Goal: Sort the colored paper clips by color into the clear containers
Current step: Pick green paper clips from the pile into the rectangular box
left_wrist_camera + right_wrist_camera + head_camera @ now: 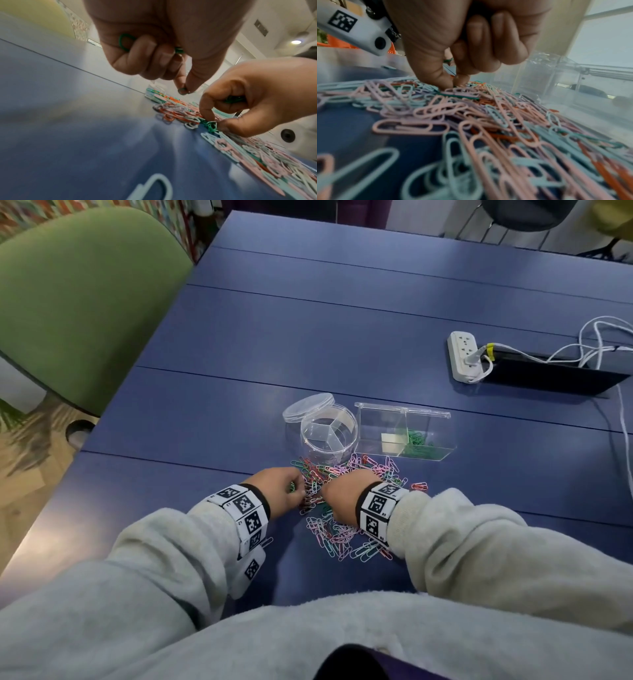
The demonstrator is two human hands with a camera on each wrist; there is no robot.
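Fingers (pixel 150 54) of the left hand (pixel 281 491) are curled into the palm around several green clips (pixel 124 42), while its thumb and forefinger pinch one more green clip just above the pile (pixel 346 508). On the right hand (pixel 346 494) the thumb and forefinger tips press together on a green clip (pixel 211 125) lying in the pile, and the other fingers fold over more green clips bunched in the palm, as the left wrist view shows. Both hands sit close together over the middle of the pile, backs up, with marker bands (pixel 243 511) on the wrists and grey sleeves (pixel 479 542) behind them. Loose clips in pink, pale blue, lilac, orange-red and green spread on the blue table (pixel 308 337) in front of the person, reaching from under the wrists up to the foot of the containers. A round jar (pixel 329 436) stands just beyond the pile, its inside split into three sections that look bare of clips; its lid (pixel 308 407) leans against its far left rim. Just to the right of the jar sits a clear box (pixel 404 436) with its lid up, and a heap of green clips (pixel 419 440) lies in its right part. One pale blue clip (pixel 154 188) lies apart near the left wrist. Farther right on the table are a white power strip (pixel 464 356) with white cables (pixel 589 344) and a dark flat device (pixel 548 374). A green chair (pixel 85 302) stands at the table's left edge.
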